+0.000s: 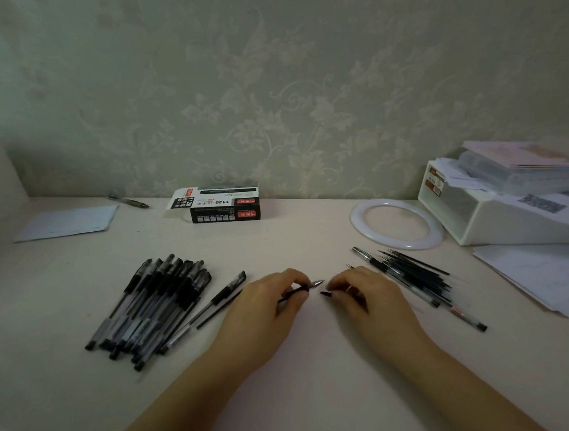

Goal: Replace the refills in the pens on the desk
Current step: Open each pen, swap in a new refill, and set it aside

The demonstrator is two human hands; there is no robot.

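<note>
Mid-desk, left grip pinches a refill, tip pointing right; right grip curls round a small dark piece, just apart.

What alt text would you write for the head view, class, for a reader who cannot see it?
Two hands meet mid-desk: the left hand pinches a thin refill, the right hand holds a small dark piece. A pile of capped pens lies left, loose refills right, a black box behind.
</note>
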